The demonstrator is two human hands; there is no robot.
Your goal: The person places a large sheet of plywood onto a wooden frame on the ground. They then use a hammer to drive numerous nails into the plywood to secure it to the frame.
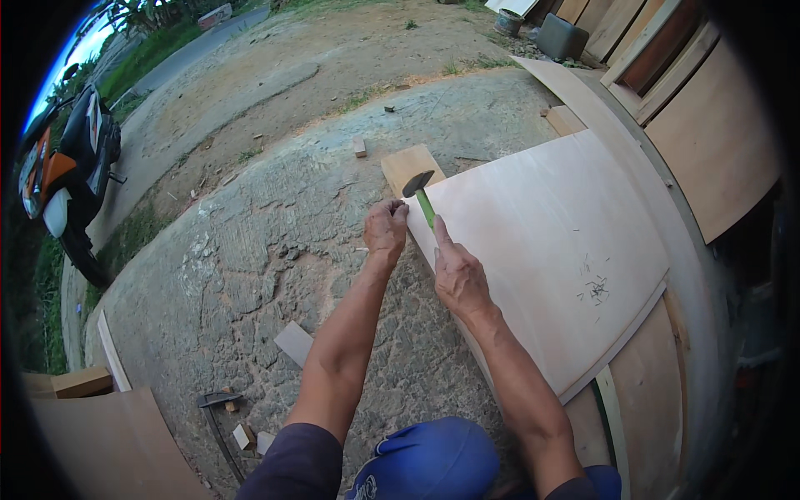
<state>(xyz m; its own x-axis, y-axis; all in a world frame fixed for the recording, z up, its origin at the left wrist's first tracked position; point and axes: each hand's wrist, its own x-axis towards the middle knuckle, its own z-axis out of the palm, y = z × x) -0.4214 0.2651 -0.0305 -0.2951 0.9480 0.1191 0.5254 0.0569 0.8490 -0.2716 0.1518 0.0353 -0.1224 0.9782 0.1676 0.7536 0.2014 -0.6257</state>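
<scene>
A hammer (420, 185) with a dark metal head and a green handle is gripped in my right hand (460, 271), its index finger stretched along the handle. The head is over the far left corner of a pale plywood sheet (533, 225). At that same corner my left hand (386, 227) is closed in a pinch, close beside the hammer head. Whatever its fingertips hold is too small to make out. A wooden block (414, 162) shows beyond the corner. Several loose nails (596, 290) lie scattered on the right part of the sheet.
Rough concrete ground (233, 275) carries wood offcuts (293, 343) and a clamp-like metal tool (218, 400). Another board (117, 442) lies at lower left. A motorcycle (71, 175) is parked at far left. Boards (708, 142) and a grey jerrycan (562, 37) stand at upper right.
</scene>
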